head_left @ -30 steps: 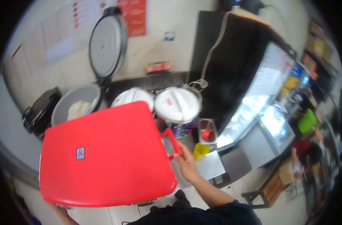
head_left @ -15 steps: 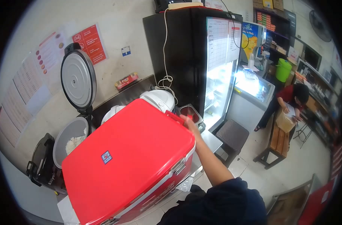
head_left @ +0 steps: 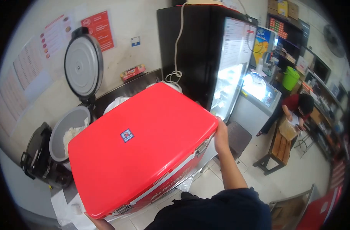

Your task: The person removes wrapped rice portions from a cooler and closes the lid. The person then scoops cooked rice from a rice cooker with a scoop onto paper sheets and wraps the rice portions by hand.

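- Black refrigerator (head_left: 182,50): upright, at the far side, right of centre. Its glass door is lit and carries printed sheets. A pale cable (head_left: 179,42) hangs down its left side.
- Chest freezer (head_left: 244,111): right of the refrigerator, with a lit glass top.
- Red cooler box (head_left: 144,149): centre, over the metal table (head_left: 210,152), lid down, long axis running from near left to far right. Whether its base touches the table cannot be determined. Two metal latches (head_left: 201,148) show on the near side.
- Person (head_left: 295,105): at right, in a red top, bent over a wooden bench (head_left: 274,151), with both hands at a pale container (head_left: 288,129).
- Stool (head_left: 238,138): brown, woven top, between the cooler box and the bench.
- Grey pot (head_left: 58,143): left of the cooler box, containing white rice (head_left: 71,136). A round hinged lid (head_left: 82,67) stands raised behind it.
- Black appliance (head_left: 42,165): left of the grey pot.
- Green bucket (head_left: 290,78): far right, behind the person.
- Right hand (head_left: 221,138): clamped on the right end of the cooler box, near the lid corner; fingertips mostly hidden.
- Left hand (head_left: 93,221): at the near left corner of the cooler box, mostly covered; finger spacing cannot be determined.
- Small red carton (head_left: 133,73): on the ledge against the far wall.
- Blue-and-white sticker (head_left: 126,135): on the lid of the cooler box.
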Tool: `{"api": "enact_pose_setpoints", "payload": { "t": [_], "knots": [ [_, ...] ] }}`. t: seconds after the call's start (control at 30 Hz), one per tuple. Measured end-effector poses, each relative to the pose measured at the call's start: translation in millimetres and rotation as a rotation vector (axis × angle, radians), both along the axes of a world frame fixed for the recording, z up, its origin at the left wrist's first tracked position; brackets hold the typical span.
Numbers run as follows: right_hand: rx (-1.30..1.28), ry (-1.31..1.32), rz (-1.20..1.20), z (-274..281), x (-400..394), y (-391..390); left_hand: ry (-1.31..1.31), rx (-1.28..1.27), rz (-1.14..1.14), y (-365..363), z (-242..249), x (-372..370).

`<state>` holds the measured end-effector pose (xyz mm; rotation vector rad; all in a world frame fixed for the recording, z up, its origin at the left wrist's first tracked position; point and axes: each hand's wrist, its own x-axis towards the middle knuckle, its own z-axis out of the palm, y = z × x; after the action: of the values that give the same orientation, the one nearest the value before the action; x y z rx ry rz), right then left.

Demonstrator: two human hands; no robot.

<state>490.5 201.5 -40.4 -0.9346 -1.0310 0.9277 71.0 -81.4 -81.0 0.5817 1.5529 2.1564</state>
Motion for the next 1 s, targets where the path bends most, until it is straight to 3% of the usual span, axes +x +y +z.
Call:
{"api": "enact_pose_setpoints", "payload": {
  "t": [0.1,0.27,0.33,0.37,0.43,0.53,0.6,0.67,0.7,0.73,0.77,0.83,0.87,0.93,0.97,1.0],
  "knots": [
    [0.153,-0.313,0.040,15,3,-25,0.170,-0.082,-0.051,-16,-3,2],
    [0.255,-0.366,0.055,29,-3,-27,0.237,-0.106,0.078,-16,-17,4],
    [0.314,-0.319,0.081,35,-3,-14,0.217,0.005,0.211,1,14,30],
    [0.380,-0.336,0.054,44,-2,-5,0.213,0.122,0.132,7,24,30],
    [0.515,-0.356,0.027,69,-4,17,0.283,0.204,0.200,28,55,32],
    [0.693,-0.349,0.018,100,-23,48,0.500,0.296,0.077,53,112,19],
    [0.780,-0.260,0.006,123,-37,76,0.426,0.490,-0.116,70,142,7],
    [0.891,-0.271,-0.127,158,-55,98,0.264,0.542,-0.165,75,156,-15],
    [0.969,-0.214,-0.132,167,-60,122,0.309,0.475,-0.154,80,163,-20],
    [1.106,-0.383,-0.329,185,-61,139,0.352,0.410,-0.144,83,168,-23],
    [1.179,-0.425,-0.376,205,-71,150,0.450,0.326,-0.193,84,170,-25],
    [0.943,-0.486,-0.297,237,-87,192,0.512,0.022,-0.106,79,142,-30],
    [0.976,-0.495,-0.361,252,-102,213,0.491,-0.093,-0.105,74,119,-35],
    [0.957,-0.513,-0.323,273,-126,242,0.290,-0.140,-0.091,64,88,-17],
    [0.791,-0.616,-0.326,284,-137,248,0.295,-0.139,-0.070,62,73,-9],
    [0.626,-0.713,-0.317,292,-151,255,0.145,0.022,-0.153,61,60,-2]
  ]
}}
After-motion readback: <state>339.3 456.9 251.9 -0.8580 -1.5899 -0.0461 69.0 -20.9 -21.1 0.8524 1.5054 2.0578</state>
